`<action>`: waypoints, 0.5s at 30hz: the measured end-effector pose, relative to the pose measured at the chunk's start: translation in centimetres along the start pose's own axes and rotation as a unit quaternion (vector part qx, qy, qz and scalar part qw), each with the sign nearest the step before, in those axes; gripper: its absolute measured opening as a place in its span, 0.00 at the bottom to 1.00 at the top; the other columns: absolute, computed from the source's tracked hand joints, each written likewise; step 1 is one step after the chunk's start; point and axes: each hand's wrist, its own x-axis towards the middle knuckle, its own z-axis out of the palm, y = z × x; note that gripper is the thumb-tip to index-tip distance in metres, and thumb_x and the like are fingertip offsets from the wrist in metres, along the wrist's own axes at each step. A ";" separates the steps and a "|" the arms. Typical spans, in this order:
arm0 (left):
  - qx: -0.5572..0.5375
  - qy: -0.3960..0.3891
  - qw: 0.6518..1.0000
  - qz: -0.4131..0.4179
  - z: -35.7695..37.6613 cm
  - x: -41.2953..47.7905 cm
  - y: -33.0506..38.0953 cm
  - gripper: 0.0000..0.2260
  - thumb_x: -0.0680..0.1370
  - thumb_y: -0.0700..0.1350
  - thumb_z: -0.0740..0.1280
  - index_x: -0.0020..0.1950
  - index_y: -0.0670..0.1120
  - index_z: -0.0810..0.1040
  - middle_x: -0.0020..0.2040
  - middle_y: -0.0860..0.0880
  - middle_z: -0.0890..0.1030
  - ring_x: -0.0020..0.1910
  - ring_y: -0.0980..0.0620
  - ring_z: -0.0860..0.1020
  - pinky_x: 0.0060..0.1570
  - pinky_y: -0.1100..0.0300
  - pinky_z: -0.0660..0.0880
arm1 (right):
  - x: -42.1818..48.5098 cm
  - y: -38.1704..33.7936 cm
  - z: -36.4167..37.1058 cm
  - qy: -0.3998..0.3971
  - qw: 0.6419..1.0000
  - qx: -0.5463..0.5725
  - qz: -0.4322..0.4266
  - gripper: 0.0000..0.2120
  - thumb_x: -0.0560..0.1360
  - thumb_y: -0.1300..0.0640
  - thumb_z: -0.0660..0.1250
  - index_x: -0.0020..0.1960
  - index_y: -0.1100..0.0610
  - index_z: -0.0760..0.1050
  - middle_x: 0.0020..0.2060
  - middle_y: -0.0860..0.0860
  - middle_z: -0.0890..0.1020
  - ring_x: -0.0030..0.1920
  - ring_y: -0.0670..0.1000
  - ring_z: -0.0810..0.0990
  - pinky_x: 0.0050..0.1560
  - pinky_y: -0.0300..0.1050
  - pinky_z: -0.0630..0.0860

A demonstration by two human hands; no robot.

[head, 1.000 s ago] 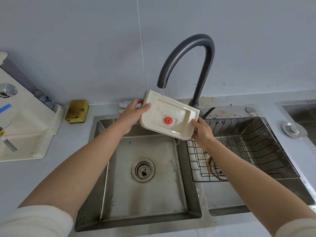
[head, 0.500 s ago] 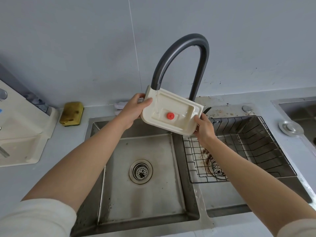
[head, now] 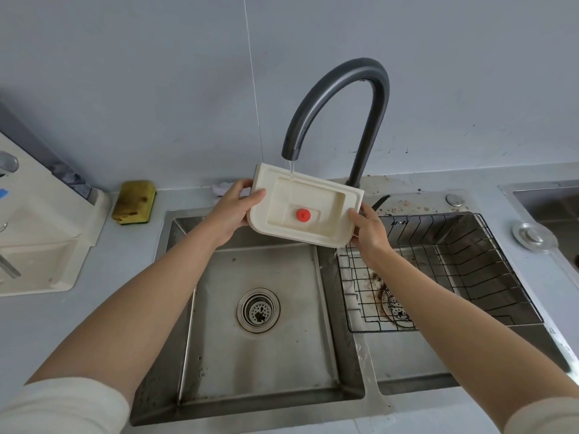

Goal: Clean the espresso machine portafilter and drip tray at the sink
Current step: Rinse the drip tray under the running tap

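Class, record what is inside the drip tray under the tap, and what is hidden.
Inside the drip tray sits a red knob in a recess; a thin water stream from the faucet falls in. The left hand and right hand grip its ends; its underside is hidden.

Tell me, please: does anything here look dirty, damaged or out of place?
Yes. Brown stains spread around the right drain under the rack, and brown specks dot the counter behind it. The sponge is stained too. The tray, held by the left hand and right hand under the tap, looks undamaged.
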 end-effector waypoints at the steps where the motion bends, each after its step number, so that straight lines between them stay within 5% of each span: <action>1: -0.007 0.002 1.000 0.000 -0.3 -0.1 -0.1 0.18 0.79 0.45 0.62 0.68 0.45 0.65 0.58 0.47 0.75 0.56 0.48 0.76 0.53 0.53 0.75 | -0.1 0.0 0.3 -0.004 1.000 -0.002 -0.002 0.18 0.80 0.64 0.55 0.69 0.57 0.65 0.43 0.47 0.77 0.43 0.47 0.76 0.43 0.45 0.76; 9: -0.085 0.015 0.996 0.010 -2.4 -1.1 -1.4 0.11 0.80 0.42 0.60 0.61 0.48 0.66 0.52 0.52 0.75 0.51 0.53 0.76 0.55 0.53 0.74 | -0.3 -0.7 2.3 -0.046 0.997 -0.051 -0.030 0.18 0.80 0.64 0.56 0.69 0.57 0.66 0.44 0.48 0.77 0.44 0.47 0.77 0.45 0.42 0.77; 13: -0.145 0.025 0.989 0.008 -2.8 -1.4 -2.6 0.07 0.80 0.41 0.59 0.56 0.49 0.69 0.50 0.51 0.77 0.50 0.52 0.77 0.54 0.52 0.74 | -0.1 -1.4 3.0 -0.056 0.992 -0.099 -0.051 0.19 0.80 0.63 0.56 0.69 0.55 0.65 0.46 0.49 0.76 0.48 0.49 0.76 0.57 0.51 0.75; 15: -0.177 0.031 0.984 0.004 -2.8 -1.4 -3.1 0.06 0.80 0.40 0.59 0.53 0.50 0.70 0.49 0.51 0.78 0.49 0.52 0.77 0.53 0.51 0.74 | -0.1 -2.0 3.4 -0.061 0.988 -0.125 -0.062 0.18 0.80 0.62 0.56 0.69 0.55 0.66 0.45 0.48 0.76 0.47 0.48 0.76 0.52 0.47 0.76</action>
